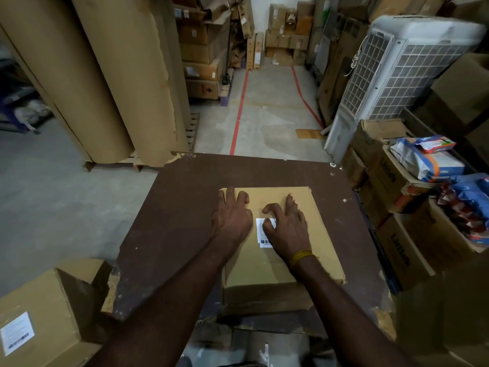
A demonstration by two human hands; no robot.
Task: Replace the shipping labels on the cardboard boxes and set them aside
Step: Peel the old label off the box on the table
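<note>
Head view: cardboard box (277,263) flat on brown tabletop (172,221); left hand (231,215) spread flat, pressing box top, holding nothing; right hand (287,229) over white shipping label (263,233) at box centre, fingers bent, grip on label edge unclear; second labelled box (39,313) lower left.

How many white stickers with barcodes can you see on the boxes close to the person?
2. One shipping label is on the cardboard box on the brown table, partly under the right hand. Another label is on the floor box, bottom left. Others may be hidden.
</note>
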